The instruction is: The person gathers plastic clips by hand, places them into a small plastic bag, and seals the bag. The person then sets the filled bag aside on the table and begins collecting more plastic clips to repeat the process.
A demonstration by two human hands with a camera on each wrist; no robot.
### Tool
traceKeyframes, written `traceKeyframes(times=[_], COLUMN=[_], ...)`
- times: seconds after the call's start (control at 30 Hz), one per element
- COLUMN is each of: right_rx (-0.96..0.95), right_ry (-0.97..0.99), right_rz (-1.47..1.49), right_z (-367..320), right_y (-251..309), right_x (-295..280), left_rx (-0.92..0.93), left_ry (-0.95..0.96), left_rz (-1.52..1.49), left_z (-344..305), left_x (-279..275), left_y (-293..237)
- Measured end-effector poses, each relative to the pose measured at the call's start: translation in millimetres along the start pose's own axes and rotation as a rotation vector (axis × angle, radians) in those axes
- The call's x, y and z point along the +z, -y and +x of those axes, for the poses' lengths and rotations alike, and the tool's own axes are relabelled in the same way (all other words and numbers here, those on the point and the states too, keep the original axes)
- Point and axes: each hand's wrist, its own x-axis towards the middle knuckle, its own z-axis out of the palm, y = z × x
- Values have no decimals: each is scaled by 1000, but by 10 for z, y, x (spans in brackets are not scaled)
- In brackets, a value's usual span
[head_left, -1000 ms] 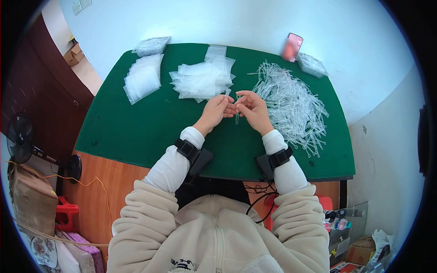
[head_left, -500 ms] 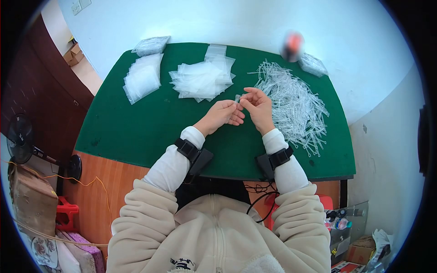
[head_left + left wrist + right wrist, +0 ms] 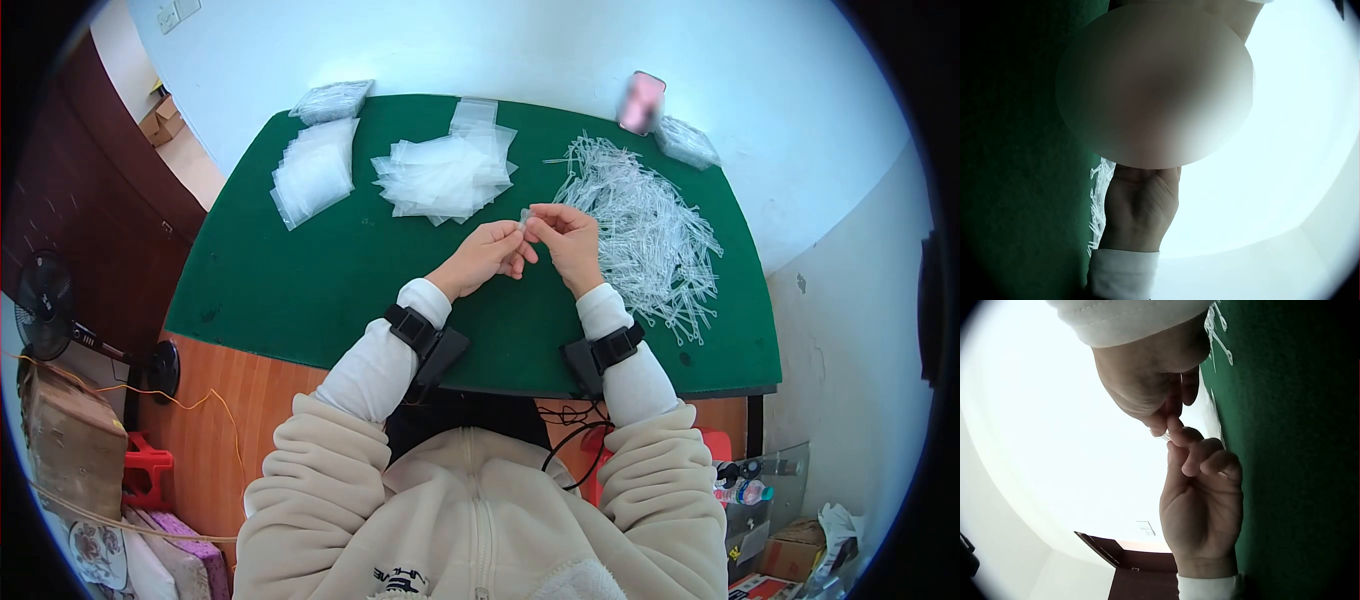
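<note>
Over the middle of the green table, my left hand (image 3: 482,258) pinches a small clear plastic looped stick (image 3: 525,215) between thumb and forefinger. My right hand (image 3: 568,245) meets it there, thumb and index pinching the same piece. In the right wrist view, the left hand (image 3: 1200,500) and right hand (image 3: 1154,378) come together fingertip to fingertip, and only a sliver of clear plastic shows between them. A large blur hides the fingers in the left wrist view. Close by on the right lies a big heap of similar clear looped sticks (image 3: 640,235).
Beyond the hands, clear flat bags (image 3: 445,175) lie in a spread pile, with another fanned stack of bags (image 3: 315,172) farther left. Filled packets (image 3: 335,100) sit at the back left, another packet (image 3: 686,142) at the back right. A phone (image 3: 642,102) leans on the wall.
Both hands have shifted slightly right. The pronged piece that hung down below the fingers a second ago is now mostly hidden, its end showing above the fingertips. The right fingers have closed in on it.
</note>
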Motion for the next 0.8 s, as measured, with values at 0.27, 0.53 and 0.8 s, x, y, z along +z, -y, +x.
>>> traceKeyframes(times=[0.27,0.53,0.8], right_rx=[23,-62,-240], right_ry=[-1,-60,44], right_rz=[-23,-215,-1220], right_z=[-5,124,104], right_y=[34,-5,171], right_x=[6,-160,-573], left_rx=[73,67,121], left_ry=[-16,-83,-357], left_rz=[43,13,14], left_z=[16,6,27], left_x=[-15,-12,-107], left_y=[40,6,8])
